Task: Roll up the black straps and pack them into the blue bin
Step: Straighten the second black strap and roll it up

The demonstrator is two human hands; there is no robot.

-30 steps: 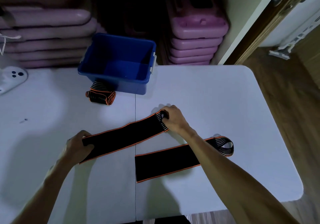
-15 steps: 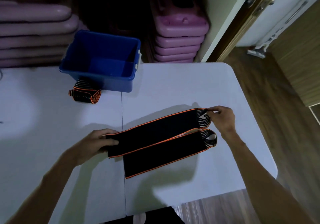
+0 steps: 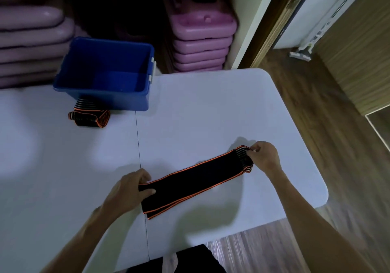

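Note:
Two black straps with orange edges (image 3: pixel 196 183) lie stacked one on the other, running diagonally across the white table (image 3: pixel 200 114). My left hand (image 3: pixel 128 190) pinches their near-left end. My right hand (image 3: pixel 263 156) grips the striped loop end at the far right. A rolled black strap (image 3: pixel 89 118) sits on the table, touching the front of the blue bin (image 3: pixel 105 70). The bin stands at the back of the table and looks empty.
Stacks of pink plastic steps (image 3: pixel 200 40) fill the shelf behind the bin. The table's right edge and rounded corner (image 3: pixel 316 188) lie close to my right hand, with wooden floor (image 3: pixel 337 167) beyond. A seam (image 3: pixel 139 156) runs down the table.
The upper strap was carried right and toward me, from beside the lower strap to on top of it. Both hands moved with it. The camera view shifted right.

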